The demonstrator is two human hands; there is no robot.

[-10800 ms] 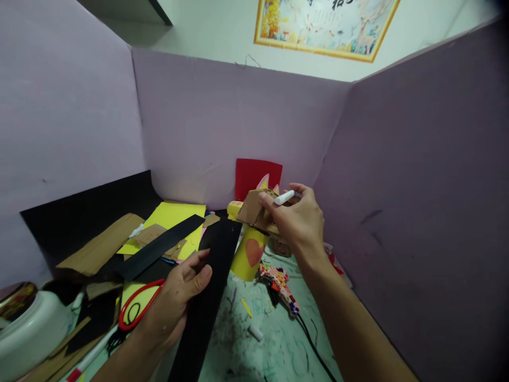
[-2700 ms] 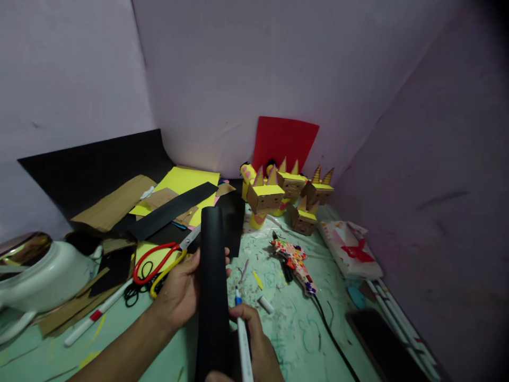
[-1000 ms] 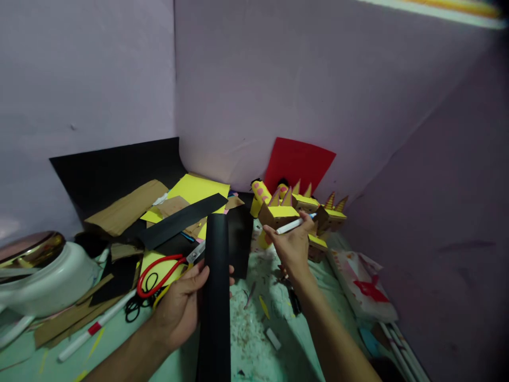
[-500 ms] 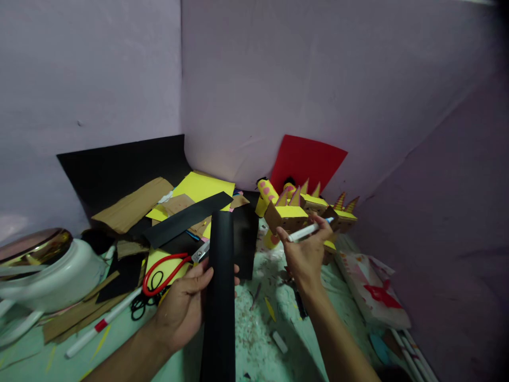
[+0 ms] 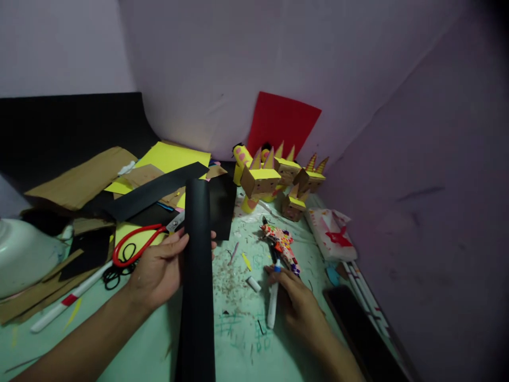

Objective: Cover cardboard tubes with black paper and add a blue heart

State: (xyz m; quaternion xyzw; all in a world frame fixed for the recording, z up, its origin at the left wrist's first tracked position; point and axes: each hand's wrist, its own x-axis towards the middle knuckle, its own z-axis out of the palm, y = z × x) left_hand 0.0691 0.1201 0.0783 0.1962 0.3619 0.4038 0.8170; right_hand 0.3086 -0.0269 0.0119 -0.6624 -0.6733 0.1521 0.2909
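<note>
- While keeping the left hand [image 5: 159, 273] curled around a long black tube-like sheet [image 5: 198, 276], much as half a second before, drew the right hand [image 5: 296, 302] back to the nearer, right part of the pale green tabletop [image 5: 234, 358].
- Kept the left thumb on the sheet's left edge, fingertips showing past its right edge.
- Carried along the slim white blue-ended marker [image 5: 272, 305], pinched in bent right fingers; swung it from almost level to steep, blue end now pointing away.
- Uncovered the brown cardboard box-headed figure with yellow top and pointed ears [image 5: 262, 184], earlier partly hidden by the right hand; left it standing among similar figures before the upright red sheet [image 5: 284, 124].
- Exposed the multicoloured patterned glue gun [image 5: 280, 240] just beyond the right fingertips; could not tell whether touching.
- Left the red-handled metal scissors [image 5: 162, 229] lying close beside the left hand.
- Tipped the view downward, bringing a dark flat rectangular slab [image 5: 363, 331] into sight at the right.
</note>
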